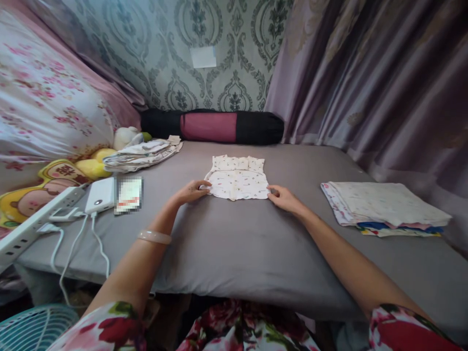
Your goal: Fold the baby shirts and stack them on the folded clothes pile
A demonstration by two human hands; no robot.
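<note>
The person is working at a bed covered with a grey sheet (226, 248), both forearms reaching forward over it. A small white printed garment (239, 185) is lying flat near the middle of the sheet, its far portion showing a folded band. The left hand (194, 191) is pinching the garment's left edge near the lower corner, thumb and forefinger almost meeting, the other fingers curling loosely. The right hand (284, 199) is holding the opposite edge in a like manner, thumb and forefinger closing on the cloth with only a narrow gap showing. A pale bangle (154, 237) is encircling the left wrist. To the right, well apart from the garment, a folded stack of cloths (387, 202) is resting on the sheet. To the far left, a second pile of folded cloths (144, 155) is lying beside a yellow plush toy (95, 165). Nearer the person, a white power bank (101, 195) is lying between a white power strip (44, 222) and a pixelated item (128, 196), whose nature cannot be determined. White cables (75, 243) are hanging over the bed's near edge. A black and maroon bolster (208, 126) is lying along the patterned wall (157, 53).
</note>
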